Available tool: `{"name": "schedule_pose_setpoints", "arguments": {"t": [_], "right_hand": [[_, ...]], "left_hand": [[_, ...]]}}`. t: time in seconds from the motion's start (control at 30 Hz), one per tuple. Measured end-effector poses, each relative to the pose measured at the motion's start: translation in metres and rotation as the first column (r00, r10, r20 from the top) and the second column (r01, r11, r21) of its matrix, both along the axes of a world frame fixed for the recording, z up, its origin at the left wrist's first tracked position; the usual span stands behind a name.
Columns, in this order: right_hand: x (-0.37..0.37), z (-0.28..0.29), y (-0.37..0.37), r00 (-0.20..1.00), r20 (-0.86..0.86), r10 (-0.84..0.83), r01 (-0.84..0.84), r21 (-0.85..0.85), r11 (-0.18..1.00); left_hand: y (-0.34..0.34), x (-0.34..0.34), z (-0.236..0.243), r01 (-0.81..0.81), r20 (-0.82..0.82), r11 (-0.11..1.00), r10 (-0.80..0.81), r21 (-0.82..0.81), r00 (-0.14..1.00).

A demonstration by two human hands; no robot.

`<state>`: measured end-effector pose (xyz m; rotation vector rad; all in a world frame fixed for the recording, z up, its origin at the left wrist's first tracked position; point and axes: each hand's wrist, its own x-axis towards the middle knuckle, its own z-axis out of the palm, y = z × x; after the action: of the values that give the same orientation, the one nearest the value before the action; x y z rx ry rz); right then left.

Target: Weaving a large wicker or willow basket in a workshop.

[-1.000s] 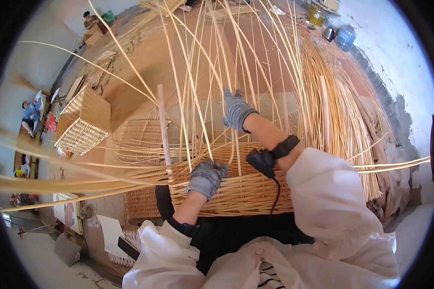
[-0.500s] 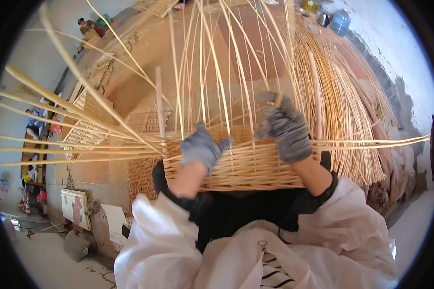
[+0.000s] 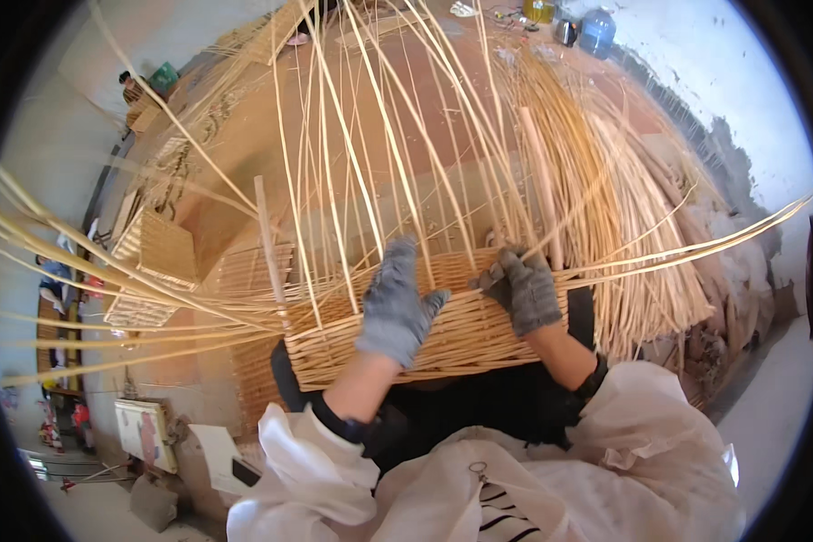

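Note:
A half-woven wicker basket (image 3: 330, 357) lies across my lap, with tall pale stakes (image 3: 370, 172) rising from its far wall. My left hand (image 3: 393, 307), in a grey knit glove, rests on the near woven wall with the fingers stretched out and the thumb apart. Close to the right corner, my right hand (image 3: 524, 294), gloved alike, has its fingers curled at the upper edge. A wicker rod (image 3: 566, 219), partly blurred, slants up and right from that hand's fingers. What lies under the curled fingertips is hidden.
Long rods (image 3: 126, 336) stick out leftward from the basket, and others (image 3: 696, 248) to the right. A large bundle of rods (image 3: 646, 244) lies on the floor to the right. Woven pieces (image 3: 167, 244) stand at the left. A person (image 3: 131, 88) sits far off at the upper left.
My right hand has come down to the basket's upper edge. My left hand has shifted rightward along the wall, its fingers straighter. The basket appears lower and farther left in view.

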<state>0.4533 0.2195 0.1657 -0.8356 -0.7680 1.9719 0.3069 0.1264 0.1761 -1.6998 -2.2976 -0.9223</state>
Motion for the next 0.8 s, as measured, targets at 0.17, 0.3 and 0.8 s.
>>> {"name": "schedule_pose_setpoints", "arguments": {"t": [0.17,0.3,0.8], "right_hand": [[0.025,0.007,0.030,0.995,0.102,-0.011,-0.012,0.218,0.976],[-0.066,0.011,0.148,0.884,0.465,-0.056,-0.468,0.877,-0.107],[-0.036,-0.034,0.200,0.930,0.358,0.077,-0.345,0.783,0.517]], "left_hand": [[0.017,-0.034,-0.024,0.330,0.544,0.749,0.049,-0.575,0.837],[0.034,-0.007,-0.029,0.175,0.574,0.819,0.214,-0.546,0.790],[0.053,0.053,-0.020,0.199,0.160,0.809,-0.131,-0.553,0.978]]}}
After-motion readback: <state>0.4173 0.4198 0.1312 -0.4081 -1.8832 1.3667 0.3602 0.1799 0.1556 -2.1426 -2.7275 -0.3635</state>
